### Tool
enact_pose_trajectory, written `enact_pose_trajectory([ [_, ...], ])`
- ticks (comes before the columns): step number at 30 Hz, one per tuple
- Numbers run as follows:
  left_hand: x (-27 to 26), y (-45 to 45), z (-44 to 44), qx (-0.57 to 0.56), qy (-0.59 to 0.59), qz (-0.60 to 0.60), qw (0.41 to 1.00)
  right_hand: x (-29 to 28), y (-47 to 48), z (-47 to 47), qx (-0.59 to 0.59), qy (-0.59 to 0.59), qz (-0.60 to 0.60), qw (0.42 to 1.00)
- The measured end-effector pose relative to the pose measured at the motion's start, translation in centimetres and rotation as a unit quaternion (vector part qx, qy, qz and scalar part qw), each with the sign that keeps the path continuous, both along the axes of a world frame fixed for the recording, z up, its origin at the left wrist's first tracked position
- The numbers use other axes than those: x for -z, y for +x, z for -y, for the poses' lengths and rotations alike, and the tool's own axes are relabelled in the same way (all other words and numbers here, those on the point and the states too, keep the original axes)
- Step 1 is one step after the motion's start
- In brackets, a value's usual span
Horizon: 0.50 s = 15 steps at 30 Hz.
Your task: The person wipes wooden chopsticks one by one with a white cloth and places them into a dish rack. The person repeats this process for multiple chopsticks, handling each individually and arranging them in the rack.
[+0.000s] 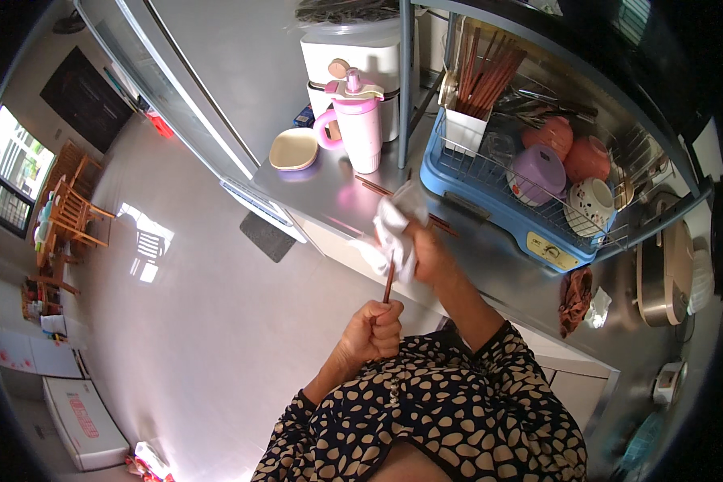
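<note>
My left hand [373, 331] is closed around the lower end of a reddish-brown chopstick [389, 282]; whether it holds one or a pair I cannot tell. My right hand [428, 250] grips a crumpled white cloth [396, 229] wrapped about the upper part, and a dark tip shows above the cloth. Behind it, more chopsticks [373, 185] lie on the metal countertop [331, 202]. A white holder [465, 129] full of upright chopsticks [488, 78] stands in the wire rack of a blue dish dryer [488, 211].
On the counter stand a pink-and-white tumbler [361, 132], a cream dish [293, 149] and a white appliance [373, 54]. Bowls [537, 172] fill the rack's right side. A brown cloth [576, 301] and a rice cooker [663, 274] are farther right. A grey upright post [405, 90] rises behind the counter's edge.
</note>
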State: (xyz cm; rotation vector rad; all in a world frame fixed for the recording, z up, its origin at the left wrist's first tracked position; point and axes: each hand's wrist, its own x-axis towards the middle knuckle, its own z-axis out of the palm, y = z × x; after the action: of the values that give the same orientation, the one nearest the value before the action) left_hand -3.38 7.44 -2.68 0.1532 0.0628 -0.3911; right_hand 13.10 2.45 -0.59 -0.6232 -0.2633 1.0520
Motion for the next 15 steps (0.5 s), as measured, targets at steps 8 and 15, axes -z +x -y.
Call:
enact_pose_trajectory([
  [8, 0.2, 0.2, -1.6, -0.063, 0.431, -0.029, 0.9, -0.2, -2.4, 1.7, -0.037, -0.205, 0.31, 0.928],
  [15, -3.0, 1.2, -5.7, -0.359, 0.616, -0.114, 0.691, -1.7, -0.8, 1.5, -0.187, -0.272, 0.507, 0.796],
])
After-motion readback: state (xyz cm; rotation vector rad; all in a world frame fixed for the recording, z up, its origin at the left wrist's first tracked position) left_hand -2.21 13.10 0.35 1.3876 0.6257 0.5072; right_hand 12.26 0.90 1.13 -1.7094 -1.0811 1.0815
